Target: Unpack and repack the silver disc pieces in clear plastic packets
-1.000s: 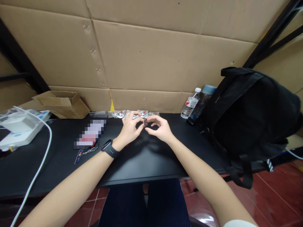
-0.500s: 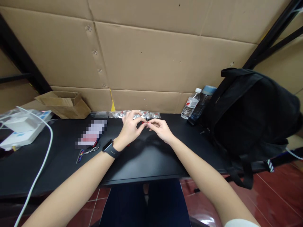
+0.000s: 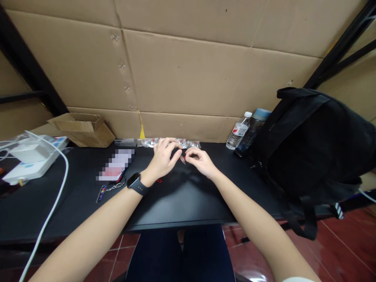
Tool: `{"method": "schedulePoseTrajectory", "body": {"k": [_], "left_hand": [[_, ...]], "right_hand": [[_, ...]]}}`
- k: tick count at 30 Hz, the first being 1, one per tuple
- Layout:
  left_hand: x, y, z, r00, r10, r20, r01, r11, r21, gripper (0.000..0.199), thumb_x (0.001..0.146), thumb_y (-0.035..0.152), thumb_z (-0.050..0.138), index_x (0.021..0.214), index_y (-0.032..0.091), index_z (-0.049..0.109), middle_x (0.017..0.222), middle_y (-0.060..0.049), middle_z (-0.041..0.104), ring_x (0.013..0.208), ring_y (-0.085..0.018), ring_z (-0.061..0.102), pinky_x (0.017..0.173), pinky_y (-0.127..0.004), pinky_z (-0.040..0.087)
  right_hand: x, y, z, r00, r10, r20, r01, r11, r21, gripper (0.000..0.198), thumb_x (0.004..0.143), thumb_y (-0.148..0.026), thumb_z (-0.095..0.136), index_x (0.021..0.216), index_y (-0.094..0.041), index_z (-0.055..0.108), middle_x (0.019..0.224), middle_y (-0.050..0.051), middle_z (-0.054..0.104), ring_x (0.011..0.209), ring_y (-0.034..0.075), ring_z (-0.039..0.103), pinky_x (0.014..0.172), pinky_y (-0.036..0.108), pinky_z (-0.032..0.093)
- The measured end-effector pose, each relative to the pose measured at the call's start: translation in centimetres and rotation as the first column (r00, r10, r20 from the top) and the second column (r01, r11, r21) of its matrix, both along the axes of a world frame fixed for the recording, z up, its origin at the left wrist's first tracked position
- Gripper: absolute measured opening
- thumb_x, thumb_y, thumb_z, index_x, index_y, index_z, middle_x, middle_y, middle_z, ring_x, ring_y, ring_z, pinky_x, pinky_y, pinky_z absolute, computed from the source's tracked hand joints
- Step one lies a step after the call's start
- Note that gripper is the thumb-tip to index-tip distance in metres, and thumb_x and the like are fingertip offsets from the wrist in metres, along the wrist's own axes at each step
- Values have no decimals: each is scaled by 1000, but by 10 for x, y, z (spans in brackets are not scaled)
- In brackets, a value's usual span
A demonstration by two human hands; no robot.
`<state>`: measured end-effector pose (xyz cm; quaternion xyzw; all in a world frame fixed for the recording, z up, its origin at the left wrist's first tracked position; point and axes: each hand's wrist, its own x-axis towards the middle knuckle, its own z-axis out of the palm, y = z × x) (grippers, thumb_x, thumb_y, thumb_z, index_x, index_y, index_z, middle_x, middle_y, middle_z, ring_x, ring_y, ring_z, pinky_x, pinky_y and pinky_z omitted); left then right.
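Above the black table, both hands meet at a small, pale, pointed piece with a bit of red (image 3: 182, 159), too small to name. My right hand (image 3: 202, 161) pinches it at the red end, thumb against forefinger. My left hand (image 3: 165, 156), with a black watch (image 3: 138, 184) on the wrist, is closed at thumb and forefinger beside the piece; what lies between those tips is hidden. A red loop of cord (image 3: 159, 181) rests on the table by the left wrist. Behind the hands lies a row of small clear packets (image 3: 192, 144), partly covered by the left fingers.
Leftward are a phone with a pixelated screen (image 3: 117, 166), a keychain (image 3: 102, 193), an open brown paper bag (image 3: 85, 131) and a white power strip with a cable (image 3: 35, 166). A water bottle (image 3: 237, 131), a blue-lidded bottle (image 3: 260, 115) and a black backpack (image 3: 317, 156) stand rightward. Cardboard lines the back.
The two hands have drawn slightly apart, and the small pale piece with red shows more clearly between them. The red loop is more exposed. The view has shifted slightly.
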<state>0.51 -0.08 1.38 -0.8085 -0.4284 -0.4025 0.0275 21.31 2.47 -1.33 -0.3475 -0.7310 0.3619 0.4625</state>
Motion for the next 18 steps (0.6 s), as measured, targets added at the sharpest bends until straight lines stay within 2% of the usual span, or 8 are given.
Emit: {"method": "schedulePoseTrajectory", "body": {"k": [2, 5, 10, 14, 16, 18], "left_hand": [[-3, 2, -2, 997, -30, -75, 27, 999, -47, 29, 103, 43, 48, 116, 28, 69, 137, -7, 57, 129, -29, 44, 111, -49, 32], [-6, 6, -8, 971, -115, -208, 87, 987, -138, 32, 98, 53, 55, 113, 31, 73, 143, -7, 54, 136, -34, 37, 112, -55, 30], [-8, 14, -19, 938, -220, -268, 147, 952, -267, 39, 98, 59, 52, 119, 33, 72, 141, -7, 57, 135, -34, 40, 110, -56, 32], [-22, 21, -13, 920, -275, -279, 177, 928, -329, 44, 102, 58, 44, 122, 30, 70, 137, -7, 60, 131, -30, 48, 110, -48, 34], [-35, 25, -6, 907, -297, -297, 170, 906, -387, 40, 99, 56, 50, 116, 28, 73, 124, -6, 67, 120, -26, 57, 106, -41, 38], [-50, 28, 1, 865, -369, -340, 156, 842, -516, 31, 89, 54, 66, 103, 29, 77, 109, -3, 71, 104, -23, 64, 96, -33, 42]], "right_hand": [[1, 1, 0, 1000, 3, 21, -3, 1000, -9, 22, 81, -42, 74, 77, -21, 69, 107, 6, 64, 89, 19, 63, 71, 30, 54], [3, 2, 0, 999, 4, 37, -4, 1000, -1, 18, 81, -38, 73, 78, -21, 70, 110, 6, 63, 88, 19, 63, 72, 31, 53], [6, 4, -1, 992, -13, 122, 8, 999, 37, 10, 82, -29, 71, 79, -20, 71, 112, 5, 62, 89, 17, 63, 72, 29, 51], [11, 7, -2, 950, -85, 301, 40, 988, 152, 6, 82, -20, 69, 77, -19, 71, 108, 5, 63, 96, 18, 62, 77, 29, 49], [14, 10, -3, 913, -144, 382, 68, 976, 206, 6, 81, -16, 71, 75, -19, 71, 105, 6, 65, 100, 20, 61, 81, 31, 48], [18, 13, -4, 889, -166, 427, 72, 971, 227, 7, 81, -14, 71, 75, -19, 72, 102, 6, 66, 99, 20, 61, 85, 32, 47]]}}
